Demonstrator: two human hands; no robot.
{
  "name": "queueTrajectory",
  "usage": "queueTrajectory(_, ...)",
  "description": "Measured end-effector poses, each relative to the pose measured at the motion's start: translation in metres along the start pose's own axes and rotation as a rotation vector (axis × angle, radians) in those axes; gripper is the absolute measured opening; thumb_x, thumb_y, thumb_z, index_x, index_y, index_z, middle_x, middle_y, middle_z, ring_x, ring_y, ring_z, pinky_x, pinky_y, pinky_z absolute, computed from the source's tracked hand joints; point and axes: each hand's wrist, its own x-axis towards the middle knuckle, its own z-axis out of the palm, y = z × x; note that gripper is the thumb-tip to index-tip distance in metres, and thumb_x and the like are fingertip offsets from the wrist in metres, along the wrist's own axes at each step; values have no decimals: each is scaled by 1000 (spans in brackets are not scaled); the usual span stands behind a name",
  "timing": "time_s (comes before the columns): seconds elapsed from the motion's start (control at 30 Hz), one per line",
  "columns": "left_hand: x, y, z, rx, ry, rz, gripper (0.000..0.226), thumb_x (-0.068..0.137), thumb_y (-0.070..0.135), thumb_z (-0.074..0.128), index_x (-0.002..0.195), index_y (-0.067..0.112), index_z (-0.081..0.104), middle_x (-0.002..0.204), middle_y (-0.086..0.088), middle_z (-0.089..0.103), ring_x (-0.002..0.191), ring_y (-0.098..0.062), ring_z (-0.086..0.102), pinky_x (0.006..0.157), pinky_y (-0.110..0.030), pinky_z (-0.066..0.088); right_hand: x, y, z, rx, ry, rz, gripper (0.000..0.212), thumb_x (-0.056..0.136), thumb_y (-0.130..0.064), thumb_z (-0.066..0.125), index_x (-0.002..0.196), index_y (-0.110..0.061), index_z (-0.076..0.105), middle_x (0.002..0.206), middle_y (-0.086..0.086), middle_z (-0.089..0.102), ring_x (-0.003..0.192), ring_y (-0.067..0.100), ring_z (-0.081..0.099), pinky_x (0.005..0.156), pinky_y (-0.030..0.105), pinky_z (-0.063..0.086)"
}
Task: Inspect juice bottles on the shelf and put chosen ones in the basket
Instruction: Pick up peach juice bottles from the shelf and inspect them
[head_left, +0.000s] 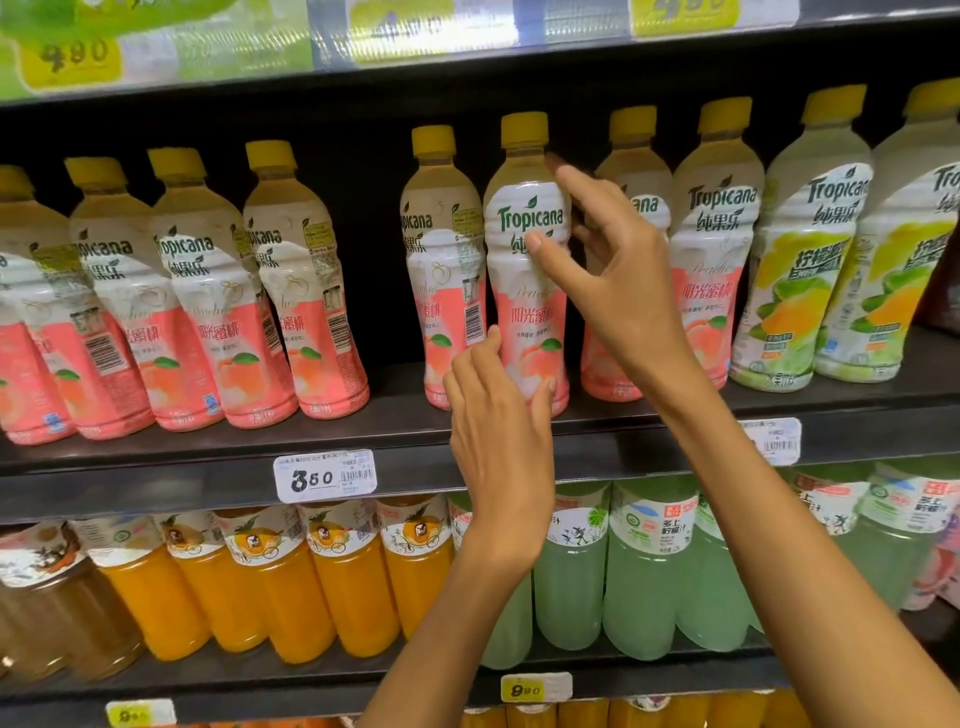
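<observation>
Head view — peach bottle (524, 270) upright, cap up — both hands' fingers (540, 244) loosely cupping it.

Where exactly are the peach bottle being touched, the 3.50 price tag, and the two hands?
Peach bottle (525, 218): head view, on its white Tropicana label.
Price tag (324, 476): head view, middle of the white card on the shelf edge.
Left hand (501, 441): head view, back of hand.
Right hand (618, 280): head view, palm area.
</observation>
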Motion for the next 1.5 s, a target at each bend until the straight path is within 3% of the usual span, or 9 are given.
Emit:
queueTrajectory(0.37,9,-2,5,172,-33,28,60,86,25,68,136,4,43,122,-13,50,110,-27,53,75,-37,51,5,3,15,-191,-17,1,42,94,-17,61,129,4,50,106,8,55,96,16,49,81,18,36)
queueTrajectory(0.5,10,-2,7,182,-43,23,59,88,25,65,138,6,40,128,-12,47,115,-26,51,72,-35,52,5,0,15,-126,-56,67,45,95,-15,59,133,5,45,118,16,56,106,22,52,91,29,43)
queueTrajectory(0.6,10,-2,7,149,-43,29,61,88,22,64,140,7,36,129,-11,46,116,-27,51,72,-35,52,2,-8,10,-89,-45,51,55,95,-12,59,143,2,36,139,15,47,123,9,41,101,10,33)
queueTrajectory(0.67,10,-1,5,97,-27,42,63,88,15,63,142,7,32,126,-11,48,113,-27,53,73,-36,54,1,-15,2,-53,27,10,53,95,-10,57,144,-2,38,145,11,44,134,12,37,111,17,29)
queueTrajectory(0.8,7,9,4,-24,12,177,53,85,-8,54,135,2,42,113,-14,52,93,-26,56,65,-35,53,12,-14,-19,-161,246,-52,38,96,-10,52,133,2,49,128,10,54,125,19,47,106,27,37)
queueTrajectory(1.07,1,31,17,-257,-215,275,57,92,-2,49,145,4,27,147,-11,34,137,-18,32,112,-19,23,24,13,-26,-866,27,21,34,98,-33,47,99,1,51,88,25,58,107,39,43,86,42,23)
queueTrajectory(1.23,2,34,21,-408,-406,78,74,95,8,50,151,13,2,159,-2,12,144,-11,13,116,-22,16,21,10,-30,-701,119,-78,56,89,-39,62,123,4,49,102,19,54,104,37,45,83,37,32)
queueTrajectory(1.37,5,38,20,-482,-405,5,73,92,14,56,150,16,11,153,-3,28,138,-11,29,112,-31,30,8,4,-34,-215,78,-55,75,83,-34,72,141,-2,36,126,-1,39,126,25,41,104,34,38)
queueTrajectory(1.5,2,42,15,-543,-320,-42,58,94,12,53,144,16,24,141,-2,43,124,-7,42,103,-29,39,2,-3,-36,125,-59,-30,55,84,-20,74,131,-8,47,126,-4,54,119,3,51,102,22,40)
